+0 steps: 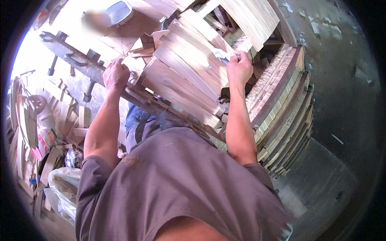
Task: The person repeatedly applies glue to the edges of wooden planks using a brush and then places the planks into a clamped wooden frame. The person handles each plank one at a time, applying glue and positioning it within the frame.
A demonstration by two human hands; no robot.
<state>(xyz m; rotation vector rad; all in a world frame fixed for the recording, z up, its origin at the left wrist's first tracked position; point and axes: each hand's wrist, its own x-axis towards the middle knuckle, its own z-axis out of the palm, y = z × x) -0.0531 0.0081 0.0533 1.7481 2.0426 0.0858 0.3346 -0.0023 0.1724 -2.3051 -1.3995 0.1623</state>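
Observation:
My left hand [116,75] is closed in a fist beside a long dark metal clamp bar [146,103] with bolts. A thin line runs up from its fingers, but what they hold is hidden. Over the wooden boards my right hand [240,69] is closed, fingers pinched at a crumpled white piece [221,54], perhaps cloth or paper. Several pale boards [181,66] lie side by side under and between my hands. A narrow wood strip [205,30] slants across them toward my right hand.
On the right stands a tall stack of wood strips [277,108]. A wide panel [253,20] lies at the far end. Wood offcuts [66,100] and a clear plastic bag [64,188] crowd the left. Far left, a blurred patch sits beside a pale tray [120,14].

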